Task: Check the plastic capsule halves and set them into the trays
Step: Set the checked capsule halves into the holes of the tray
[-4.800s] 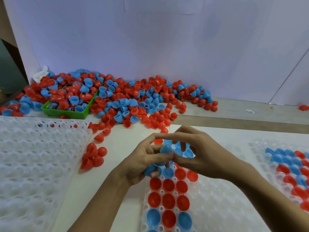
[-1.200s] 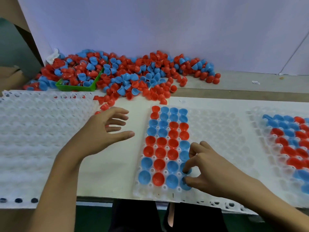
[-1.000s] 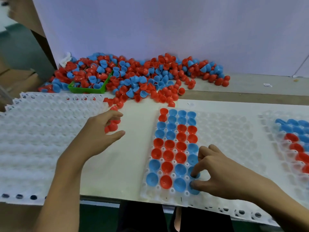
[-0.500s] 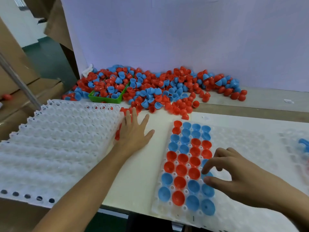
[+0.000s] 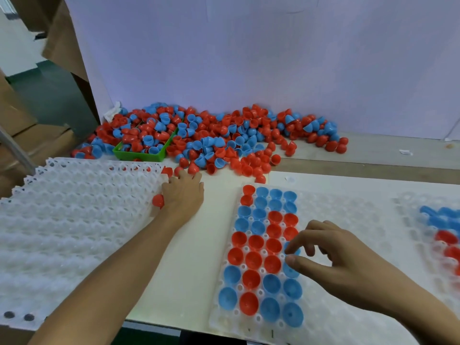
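I reach left hand (image 5: 183, 194), fingers curled over loose red halves (image 5: 158, 200) beside stacked trays (image 5: 74, 220); hold unclear. Right hand (image 5: 336, 257) relaxed, empty, above tray (image 5: 336, 317). Scoop few, rims up.

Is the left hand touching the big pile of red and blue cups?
Touching. In the head view the left hand's fingertips reach the loose red halves at the pile's near edge, with no gap visible.

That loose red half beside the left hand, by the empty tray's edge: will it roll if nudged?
Probably. The red half lies dome-up on the flat table, beside the left hand, so it may skid or tip. It looks thin and hollow, likely very light. Its glossy shell may slip from a loose pinch.
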